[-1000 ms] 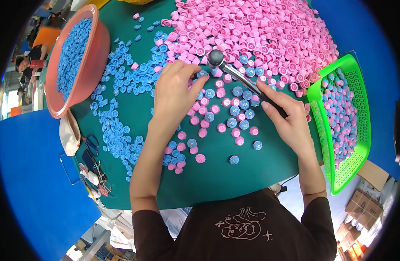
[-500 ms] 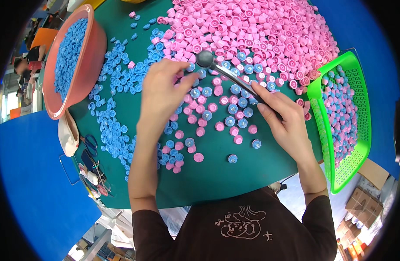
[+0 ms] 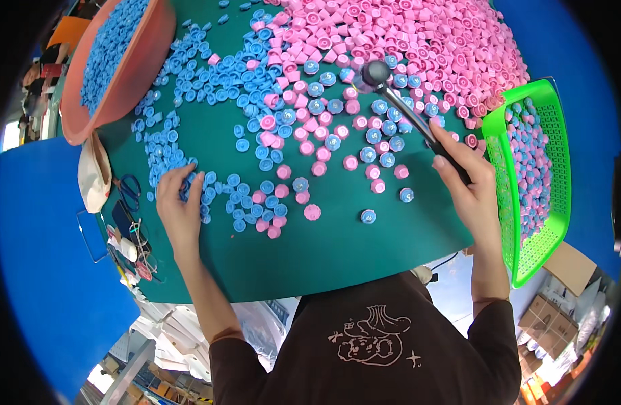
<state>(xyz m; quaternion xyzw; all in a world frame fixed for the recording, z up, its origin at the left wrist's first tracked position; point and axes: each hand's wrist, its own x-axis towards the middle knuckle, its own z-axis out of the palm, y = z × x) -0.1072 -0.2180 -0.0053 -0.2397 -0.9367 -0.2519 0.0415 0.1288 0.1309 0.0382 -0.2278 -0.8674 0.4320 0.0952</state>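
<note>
My right hand (image 3: 469,179) grips the dark handle of a mallet (image 3: 411,118) with a round black head. Its head is over the far middle of the green table, by pink pieces topped with blue caps (image 3: 316,106). My left hand (image 3: 177,202) is at the left among loose blue caps (image 3: 163,152), fingers curled and thumb close to the forefinger. Whatever lies between those fingertips is too small to make out. Small pink cup-shaped pieces (image 3: 351,162) stand scattered between my hands.
A large heap of pink pieces (image 3: 405,40) covers the far side. At the left rises a pink basin (image 3: 162,47) full of blue caps. A green basket (image 3: 560,182) at the right holds capped pieces. Scissors (image 3: 128,191) and a pale pouch (image 3: 94,172) lie along the left edge.
My left hand has moved from the middle pieces, left and nearer, to the loose blue caps. The mallet is still in my right hand, its head now farther right within the view.
</note>
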